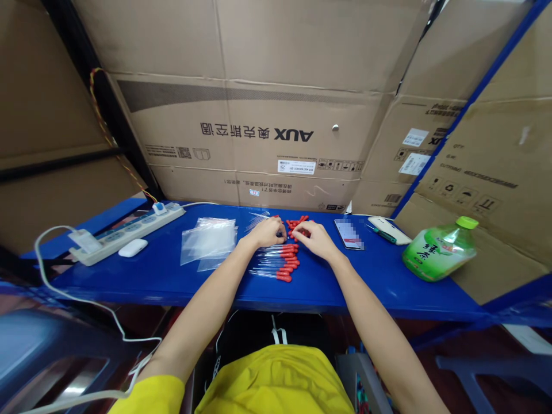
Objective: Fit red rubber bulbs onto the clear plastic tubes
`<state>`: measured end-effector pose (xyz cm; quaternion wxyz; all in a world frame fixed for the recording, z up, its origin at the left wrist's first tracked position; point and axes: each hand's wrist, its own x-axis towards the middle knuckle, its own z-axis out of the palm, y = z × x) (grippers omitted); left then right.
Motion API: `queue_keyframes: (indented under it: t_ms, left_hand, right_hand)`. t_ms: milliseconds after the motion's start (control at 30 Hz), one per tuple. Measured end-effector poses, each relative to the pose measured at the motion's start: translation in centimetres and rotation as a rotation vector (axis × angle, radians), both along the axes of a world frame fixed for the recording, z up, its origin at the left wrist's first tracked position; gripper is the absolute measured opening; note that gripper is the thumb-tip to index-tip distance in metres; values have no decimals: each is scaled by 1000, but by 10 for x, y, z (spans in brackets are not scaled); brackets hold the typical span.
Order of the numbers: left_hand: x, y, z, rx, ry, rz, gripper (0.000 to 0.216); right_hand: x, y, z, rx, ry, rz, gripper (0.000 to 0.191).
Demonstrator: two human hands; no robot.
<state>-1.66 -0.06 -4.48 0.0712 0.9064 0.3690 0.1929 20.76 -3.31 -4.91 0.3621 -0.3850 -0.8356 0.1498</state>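
My left hand (271, 232) is curled with thumb and fingertips brought together, just above a row of finished-looking droppers; whatever it pinches is hidden. My right hand (313, 238) faces it, fingers closed together beside the loose red rubber bulbs (297, 221); what is between the fingertips I cannot make out. Below the hands, several droppers (282, 269) lie side by side, clear tubes pointing left and red bulbs to the right. Behind my left hand are loose clear tubes (257, 219), partly covered by it.
Clear plastic bags (210, 241) are stacked on the blue table (371, 287) at the left. Farther left are a white case (133, 248) and a power strip (129, 233). A phone (348, 233), a pale device with a green object (383, 231) and a green bottle (440, 251) stand right. Cardboard walls the back.
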Motion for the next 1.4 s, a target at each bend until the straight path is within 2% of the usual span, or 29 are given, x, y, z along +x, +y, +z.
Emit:
queue_keyframes:
  t_ms: [100, 167, 267, 433, 633, 700, 833, 900, 967, 1033, 1167, 1267, 1333, 1400]
  left_hand:
    - [2, -3, 4, 14, -103, 25, 13]
    - [4, -5, 8, 49, -189, 27, 17]
    - [7, -10, 14, 79, -281, -12, 20]
    - [13, -18, 19, 30, -294, -56, 16]
    - [16, -25, 26, 62, -319, -57, 17]
    - [18, -25, 28, -25, -449, -45, 20]
    - [25, -24, 26, -315, -919, 15, 34]
    - [32, -24, 24, -516, -1097, -63, 45]
    - [38, -25, 21, -710, -1185, -167, 55]
    - [44, -27, 19, -835, -1225, -230, 63]
    - [51, -32, 17, -921, -1267, -249, 68]
    - [53, -31, 16, -911, -1329, -187, 66]
    - [51, -28, 15, -874, -1403, -128, 64]
    - [46, -24, 14, -836, -1463, -62, 63]
  right_hand:
    - [3, 3, 0, -21, 100, -137, 21]
    - [4, 4, -1, -32, 168, -163, 24]
    - [1, 2, 0, -50, 251, -111, 28]
    - [-9, -4, 1, -96, 345, -10, 28]
    - [-11, -2, 0, -108, 422, -46, 27]
    - [-9, 0, 0, -138, 464, -69, 29]
    - [-5, 6, 2, -187, 635, -106, 35]
    - [-5, 8, 2, -218, 695, -94, 38]
    - [-5, 9, 1, -245, 717, -73, 38]
    - [-5, 9, 0, -259, 734, -53, 37]
    - [-8, 8, -1, -265, 755, -28, 35]
    - [-7, 9, -3, -229, 629, -64, 31]
    - [-1, 11, -5, -141, 456, -165, 24]
    - [8, 14, -7, -28, 267, -342, 17]
